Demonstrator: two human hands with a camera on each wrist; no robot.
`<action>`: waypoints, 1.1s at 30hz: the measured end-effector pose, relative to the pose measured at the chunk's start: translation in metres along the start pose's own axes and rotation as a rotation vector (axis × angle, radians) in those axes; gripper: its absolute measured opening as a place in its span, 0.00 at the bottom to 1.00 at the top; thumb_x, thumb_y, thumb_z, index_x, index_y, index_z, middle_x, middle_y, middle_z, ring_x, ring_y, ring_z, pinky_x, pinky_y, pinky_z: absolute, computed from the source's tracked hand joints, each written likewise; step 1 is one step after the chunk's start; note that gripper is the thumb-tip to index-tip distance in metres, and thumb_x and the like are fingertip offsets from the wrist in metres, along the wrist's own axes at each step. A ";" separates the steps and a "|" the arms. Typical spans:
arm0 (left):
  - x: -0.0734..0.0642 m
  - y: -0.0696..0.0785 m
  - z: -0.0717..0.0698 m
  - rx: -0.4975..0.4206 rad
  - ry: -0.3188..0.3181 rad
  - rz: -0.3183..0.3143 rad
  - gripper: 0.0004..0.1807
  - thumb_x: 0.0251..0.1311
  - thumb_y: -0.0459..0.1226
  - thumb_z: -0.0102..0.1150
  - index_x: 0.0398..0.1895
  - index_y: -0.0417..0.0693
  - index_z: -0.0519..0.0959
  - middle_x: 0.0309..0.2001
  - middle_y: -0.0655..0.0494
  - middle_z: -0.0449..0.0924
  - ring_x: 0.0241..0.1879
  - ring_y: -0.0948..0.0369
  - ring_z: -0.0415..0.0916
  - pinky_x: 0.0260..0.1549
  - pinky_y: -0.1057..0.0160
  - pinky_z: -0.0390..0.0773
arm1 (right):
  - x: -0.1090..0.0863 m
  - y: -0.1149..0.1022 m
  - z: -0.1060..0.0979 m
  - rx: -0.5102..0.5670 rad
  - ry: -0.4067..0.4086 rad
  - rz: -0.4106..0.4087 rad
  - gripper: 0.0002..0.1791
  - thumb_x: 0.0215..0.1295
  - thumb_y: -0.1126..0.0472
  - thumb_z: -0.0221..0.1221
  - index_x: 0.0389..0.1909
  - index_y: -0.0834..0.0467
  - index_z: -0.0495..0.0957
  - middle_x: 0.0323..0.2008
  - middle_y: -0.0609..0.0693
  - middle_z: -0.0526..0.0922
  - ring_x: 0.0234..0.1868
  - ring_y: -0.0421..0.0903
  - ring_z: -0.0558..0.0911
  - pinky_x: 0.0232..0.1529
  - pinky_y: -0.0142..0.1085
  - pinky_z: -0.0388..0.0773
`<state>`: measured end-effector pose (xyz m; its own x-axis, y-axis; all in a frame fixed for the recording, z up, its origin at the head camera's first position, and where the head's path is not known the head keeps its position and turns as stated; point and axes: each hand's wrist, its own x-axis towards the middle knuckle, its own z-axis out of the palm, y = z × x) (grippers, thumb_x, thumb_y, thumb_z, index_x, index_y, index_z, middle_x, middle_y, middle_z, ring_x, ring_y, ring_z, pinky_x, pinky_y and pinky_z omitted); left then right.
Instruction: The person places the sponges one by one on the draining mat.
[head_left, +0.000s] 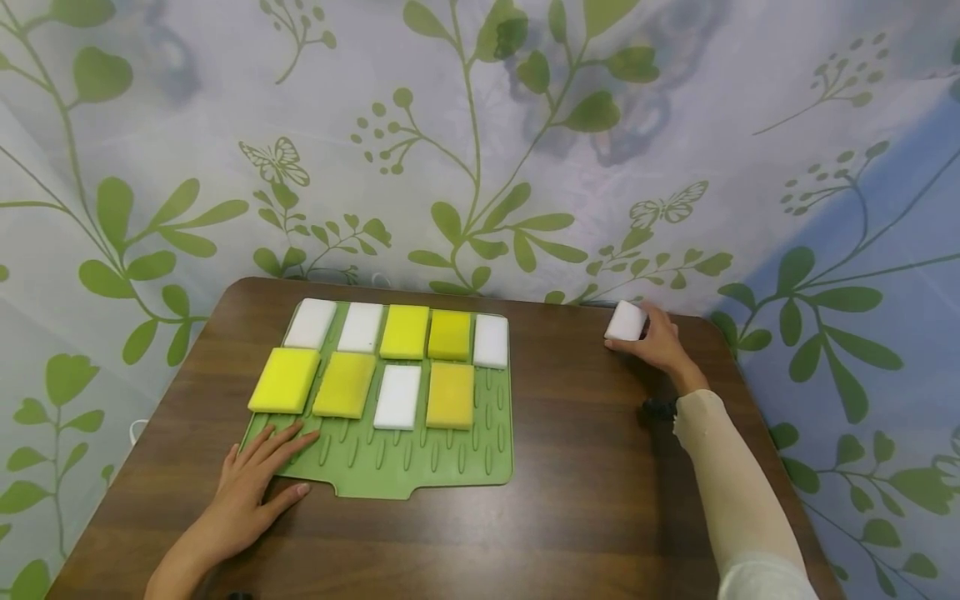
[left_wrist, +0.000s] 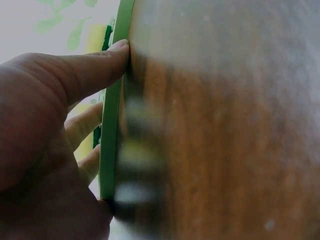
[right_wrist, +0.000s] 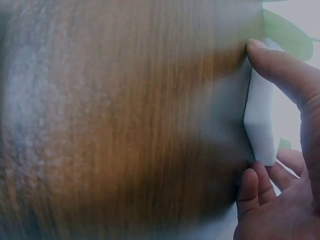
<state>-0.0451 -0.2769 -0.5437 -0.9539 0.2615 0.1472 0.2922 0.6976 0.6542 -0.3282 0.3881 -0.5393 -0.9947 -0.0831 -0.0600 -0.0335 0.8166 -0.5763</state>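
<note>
Near the table's back right, my right hand [head_left: 660, 340] holds a white sponge [head_left: 625, 321] between thumb and fingers. In the right wrist view the thumb lies at one end of this white block [right_wrist: 262, 110], with fingers near its other end. My left hand [head_left: 247, 492] rests with spread fingers on the front left edge of a green ribbed mat [head_left: 450, 467]. Two rows of sponges lie on the mat, some white [head_left: 397, 397], some yellow [head_left: 285, 380]. The left wrist view shows dark green undersides on yellow sponges, and the thumb touching the mat's edge [left_wrist: 111, 145].
The brown wooden table [head_left: 570, 467] reaches back to a leaf-patterned curtain [head_left: 337, 208]. A small black object [head_left: 658, 407] is by the right wrist. A thin white loop [head_left: 137, 431] shows past the table's left edge.
</note>
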 end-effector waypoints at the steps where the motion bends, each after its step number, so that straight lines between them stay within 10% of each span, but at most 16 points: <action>1: 0.000 0.000 0.000 0.000 0.001 0.001 0.39 0.68 0.37 0.72 0.81 0.59 0.70 0.83 0.40 0.63 0.79 0.22 0.49 0.68 0.10 0.31 | -0.001 0.000 0.000 -0.002 0.003 -0.004 0.65 0.63 0.45 0.75 0.84 0.72 0.46 0.77 0.79 0.59 0.70 0.75 0.63 0.70 0.66 0.54; 33: -0.002 -0.001 0.000 0.006 0.003 0.005 0.39 0.66 0.38 0.73 0.80 0.61 0.71 0.82 0.39 0.64 0.78 0.21 0.51 0.66 0.08 0.32 | -0.046 -0.028 0.013 -0.009 0.056 -0.120 0.61 0.60 0.46 0.79 0.84 0.66 0.55 0.80 0.71 0.61 0.71 0.70 0.64 0.67 0.64 0.54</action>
<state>-0.0430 -0.2777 -0.5449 -0.9527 0.2628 0.1526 0.2972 0.7003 0.6490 -0.2801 0.3618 -0.5314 -0.9874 -0.1487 0.0550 -0.1534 0.8078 -0.5691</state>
